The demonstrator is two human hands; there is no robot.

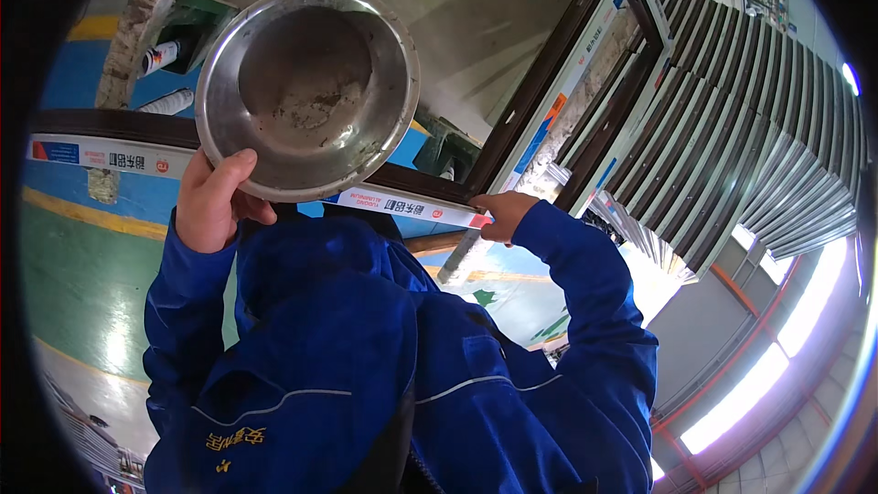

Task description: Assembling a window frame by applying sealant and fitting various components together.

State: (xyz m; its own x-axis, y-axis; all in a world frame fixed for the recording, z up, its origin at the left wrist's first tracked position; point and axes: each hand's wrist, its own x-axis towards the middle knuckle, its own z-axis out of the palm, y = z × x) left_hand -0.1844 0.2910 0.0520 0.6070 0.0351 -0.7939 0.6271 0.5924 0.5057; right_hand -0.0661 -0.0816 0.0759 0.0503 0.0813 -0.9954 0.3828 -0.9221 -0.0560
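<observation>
A round, shallow stainless steel bowl (302, 161) is tilted so its inside faces me, with greyish residue on its bottom. My left hand (212, 199) is closed on the bowl's near left rim, thumb over the edge and the other fingers partly hidden underneath. The bowl overlaps the near bar of a dark brown metal frame (137, 125), whose edge carries white printed protective film. On that bar, near the corner, my right hand (508, 217) is closed with its fingers bent over the edge. Glass or a smooth panel (457, 46) fills the frame.
Rough, paint-spattered supports (146, 18) stand beneath the frame. A can (161, 57) and a green container (197, 23) sit beyond the bowl, to the left. Stacked dark profiles (722, 119) fill the right side. Below lies a green and blue floor (91, 261) with yellow lines.
</observation>
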